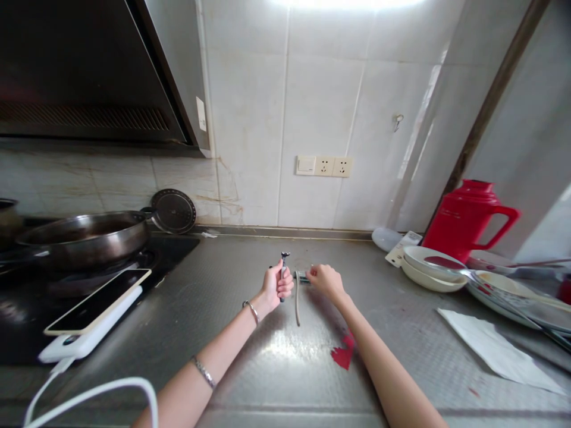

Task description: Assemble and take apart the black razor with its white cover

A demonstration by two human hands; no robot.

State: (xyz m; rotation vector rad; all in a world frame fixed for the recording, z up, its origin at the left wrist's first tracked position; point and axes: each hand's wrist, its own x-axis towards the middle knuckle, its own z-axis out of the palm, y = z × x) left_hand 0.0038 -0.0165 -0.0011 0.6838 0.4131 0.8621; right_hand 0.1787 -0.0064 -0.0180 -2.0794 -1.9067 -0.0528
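Tool (pixel 284 266), apparently a razor, upright above the metal counter (pixel 250 374); the left hand (pixel 274 282) clamps its fingers round the handle, probably the safest hold on something light, stiff and sharp-headed. Right hand (pixel 328 278) fingers curl beside a small green item (pixel 304 278); grip cannot be told.

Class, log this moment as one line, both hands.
left hand: grips razor-like tool | right hand: at small green item, contact unclear | nearby: pale strip, red patch
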